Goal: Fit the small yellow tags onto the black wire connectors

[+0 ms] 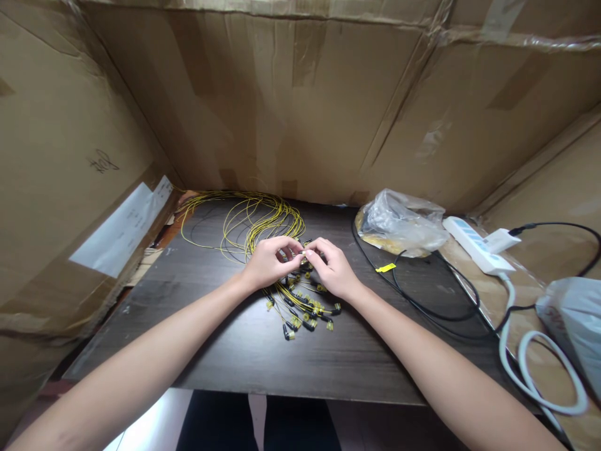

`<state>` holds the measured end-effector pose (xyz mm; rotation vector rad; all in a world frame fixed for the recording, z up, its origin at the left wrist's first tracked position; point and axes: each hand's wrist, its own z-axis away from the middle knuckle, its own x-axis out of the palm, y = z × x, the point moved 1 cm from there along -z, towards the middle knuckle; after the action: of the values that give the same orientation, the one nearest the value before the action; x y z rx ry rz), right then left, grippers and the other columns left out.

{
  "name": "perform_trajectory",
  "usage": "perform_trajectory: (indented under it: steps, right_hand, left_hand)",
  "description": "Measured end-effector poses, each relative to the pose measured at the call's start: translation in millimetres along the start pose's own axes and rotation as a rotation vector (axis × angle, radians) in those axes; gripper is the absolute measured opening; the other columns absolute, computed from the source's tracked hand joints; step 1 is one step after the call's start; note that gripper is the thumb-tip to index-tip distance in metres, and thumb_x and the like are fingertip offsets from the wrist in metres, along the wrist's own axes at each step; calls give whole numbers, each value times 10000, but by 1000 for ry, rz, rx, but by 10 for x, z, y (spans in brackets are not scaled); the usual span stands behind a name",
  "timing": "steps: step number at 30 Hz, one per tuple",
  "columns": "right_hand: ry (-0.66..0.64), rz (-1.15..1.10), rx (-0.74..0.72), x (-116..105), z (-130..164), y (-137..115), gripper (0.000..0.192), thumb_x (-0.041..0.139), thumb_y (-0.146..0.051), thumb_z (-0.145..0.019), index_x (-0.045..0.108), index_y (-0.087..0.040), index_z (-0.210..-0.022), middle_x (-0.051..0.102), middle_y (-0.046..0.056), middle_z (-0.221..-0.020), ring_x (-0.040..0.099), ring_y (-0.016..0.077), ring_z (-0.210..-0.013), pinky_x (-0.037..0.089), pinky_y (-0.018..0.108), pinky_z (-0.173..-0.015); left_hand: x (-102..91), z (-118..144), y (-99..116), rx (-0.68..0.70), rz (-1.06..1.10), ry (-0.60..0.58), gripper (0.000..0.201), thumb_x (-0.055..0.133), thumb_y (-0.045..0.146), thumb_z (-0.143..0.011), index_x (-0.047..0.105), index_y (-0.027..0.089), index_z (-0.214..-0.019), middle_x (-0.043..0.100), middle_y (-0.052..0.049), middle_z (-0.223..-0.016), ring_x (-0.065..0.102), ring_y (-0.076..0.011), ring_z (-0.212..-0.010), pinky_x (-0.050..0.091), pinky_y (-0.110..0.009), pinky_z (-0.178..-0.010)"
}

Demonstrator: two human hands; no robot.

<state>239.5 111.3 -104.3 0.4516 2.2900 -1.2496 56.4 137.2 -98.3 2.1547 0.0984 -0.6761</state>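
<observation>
My left hand (pixel 273 260) and my right hand (pixel 332 268) meet over the middle of the table, fingertips pinched together. Between them is a small black-and-pale wire connector (pixel 303 252), partly covered by the fingers. Beneath and in front of the hands lies a pile of thin yellow wires (pixel 284 294) ending in black connectors (pixel 308 326) with translucent yellow caps (pixel 330 326). From the pile, the long yellow wires (pixel 277 216) loop back and away to the far left. Fine detail of the held piece is too small to make out.
Tall cardboard walls (pixel 263 106) enclose the dark wooden table (pixel 225 351) at the back and sides. A clear plastic bag (pixel 404 219), a black cable (pixel 422 307) with a yellow tag (pixel 385 268), and a white power strip (pixel 476 244) are on the right. White paper (pixel 122 228) is taped at left.
</observation>
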Motion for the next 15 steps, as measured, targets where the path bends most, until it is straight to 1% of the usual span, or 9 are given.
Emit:
perform_trajectory:
  steps: [2,3,4,7,9,15]
  right_hand:
    - [18,-11,2,-1,2,0,140,536,-304,-961,595,-213,-872,637,45,-877,569,206,-821,429,346,-759]
    - [20,-10,4,-1,1,1,131,544,-298,-952,592,-214,-865,637,43,-873,570,205,-817,431,344,-754]
    - [16,-6,5,-1,0,4,151,534,-294,-956,583,-214,-837,634,40,-851,567,204,-806,430,342,-747]
    - [-21,7,19,0,-5,18,315,443,-301,-1001,522,-217,-708,601,26,-724,538,198,-738,415,342,-720]
    - [-42,6,37,2,-7,31,385,403,-313,-1020,487,-219,-656,574,19,-659,518,197,-703,402,343,-704]
    - [-61,19,45,20,-8,67,395,391,-350,-1033,519,-217,-684,612,28,-714,535,202,-745,406,344,-723]
  left_hand:
    - [-1,0,-13,-7,-4,-6,89,689,220,-833,720,156,-885,725,-21,-803,639,-105,-639,529,-178,-565]
    - [-1,1,-19,-7,-4,-13,95,690,227,-836,722,157,-891,726,-22,-807,641,-106,-640,531,-179,-566]
    - [0,2,-23,-6,-3,-18,100,691,235,-841,723,157,-896,728,-24,-812,642,-106,-640,530,-179,-564]
    - [5,7,-22,14,-1,-25,110,687,247,-855,726,157,-905,728,-31,-826,642,-103,-637,526,-175,-554]
    - [9,11,-10,32,-4,-29,104,680,239,-859,724,157,-905,725,-31,-825,638,-99,-630,524,-172,-552]
    - [10,6,9,7,-18,-30,85,671,215,-846,709,151,-887,722,-26,-807,630,-99,-607,530,-182,-554]
